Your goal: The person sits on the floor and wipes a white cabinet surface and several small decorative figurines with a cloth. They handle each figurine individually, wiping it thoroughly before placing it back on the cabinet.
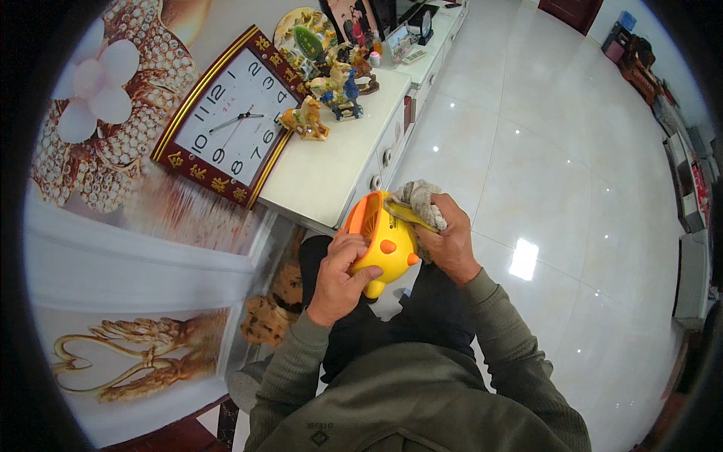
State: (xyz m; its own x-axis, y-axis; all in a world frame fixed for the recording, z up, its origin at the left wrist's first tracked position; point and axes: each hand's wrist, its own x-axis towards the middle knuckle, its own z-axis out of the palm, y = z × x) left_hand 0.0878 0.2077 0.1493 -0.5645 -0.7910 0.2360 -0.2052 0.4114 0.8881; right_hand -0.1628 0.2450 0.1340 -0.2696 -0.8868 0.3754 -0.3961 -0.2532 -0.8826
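A yellow and orange plastic object (398,248), rounded with small orange knobs and an open front, is held over my lap. My left hand (342,277) grips its left side, the thumb resting on the yellow shell. In my right hand (449,240) is a crumpled grey and yellow cloth (419,200), pressed against the object's upper right side. What the object is cannot be told for certain. The fingers of my right hand are partly hidden by the cloth.
A white cabinet (333,175) stands just beyond my hands. On it are a large wall-style clock (226,121), horse figurines (305,120), a round decorated plate and a framed picture. Glossy floor tiles (542,169) lie to the right. A wood stump seat (262,319) is at the lower left.
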